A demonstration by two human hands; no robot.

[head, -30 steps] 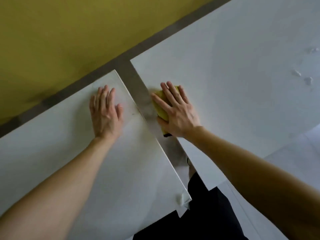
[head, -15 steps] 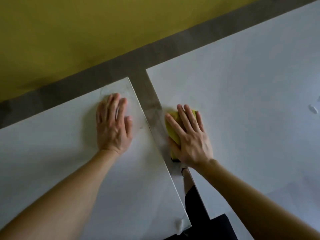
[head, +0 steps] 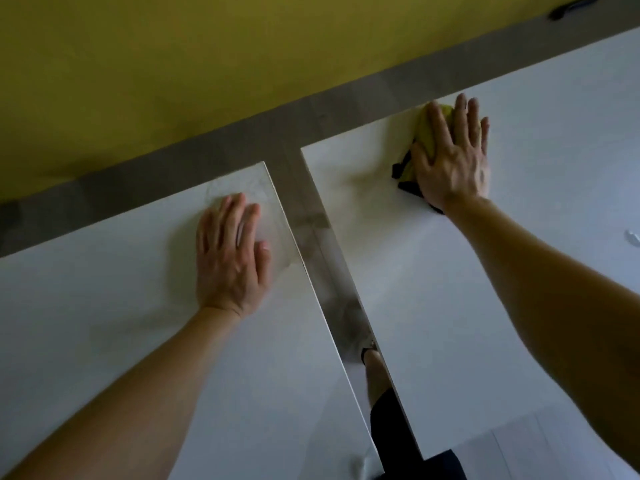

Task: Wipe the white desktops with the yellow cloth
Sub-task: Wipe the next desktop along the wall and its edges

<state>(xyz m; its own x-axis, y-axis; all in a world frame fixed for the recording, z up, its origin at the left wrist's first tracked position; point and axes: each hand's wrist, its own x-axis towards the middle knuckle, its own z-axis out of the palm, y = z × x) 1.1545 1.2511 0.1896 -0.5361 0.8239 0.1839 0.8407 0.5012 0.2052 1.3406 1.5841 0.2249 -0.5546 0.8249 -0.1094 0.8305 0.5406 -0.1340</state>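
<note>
Two white desktops stand side by side with a narrow gap between them. My right hand (head: 452,157) lies flat, fingers straight, pressing the yellow cloth (head: 427,135) onto the right desktop (head: 485,306) close to its far edge. The cloth has a dark edge showing at the hand's left and is mostly hidden under the palm. My left hand (head: 230,258) rests flat and spread on the left desktop (head: 138,341) near its far right corner, holding nothing.
A grey floor strip (head: 294,174) runs behind the desks and through the gap, below a yellow wall (head: 242,64). My leg and shoe (head: 372,362) show in the gap. A small water drop (head: 632,235) sits on the right desktop's right side.
My right hand has slid the cloth away from me, from the left edge of the right desktop up to its far edge. The left hand has stayed in place.
</note>
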